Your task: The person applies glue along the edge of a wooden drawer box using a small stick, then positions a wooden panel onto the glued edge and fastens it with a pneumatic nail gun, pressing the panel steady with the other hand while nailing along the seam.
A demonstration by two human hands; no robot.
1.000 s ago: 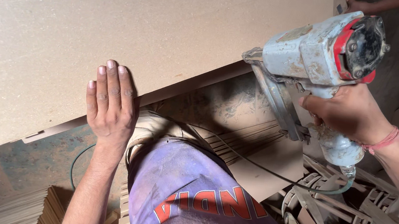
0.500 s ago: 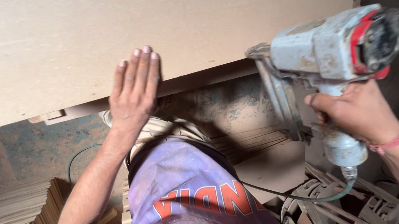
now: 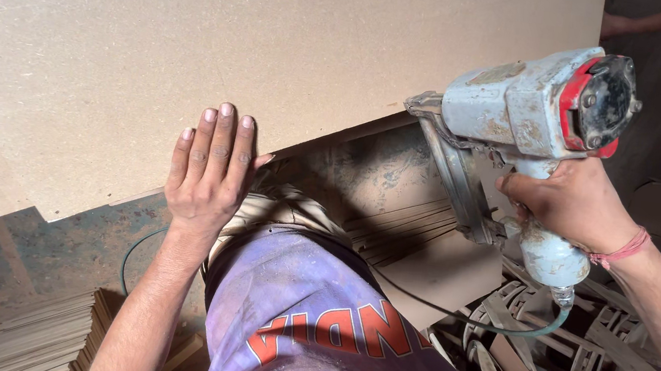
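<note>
Pressing flat with straight, close-set fingers (image 3: 222,133) of the left hand (image 3: 210,165) on the lower edge of the big tan board (image 3: 239,37), gripping nothing. Wrapping right hand (image 3: 570,204) fingers tight round the handle of the grey pneumatic nail gun (image 3: 528,109), held in the air beside the board's right corner, nose clear of it, green hose (image 3: 500,323) trailing below. Steadying step, by the look of it; calls for the nose set square on the board before any firing. Compared with half a second ago: left hand shifted rightward along the edge, gun much the same.
</note>
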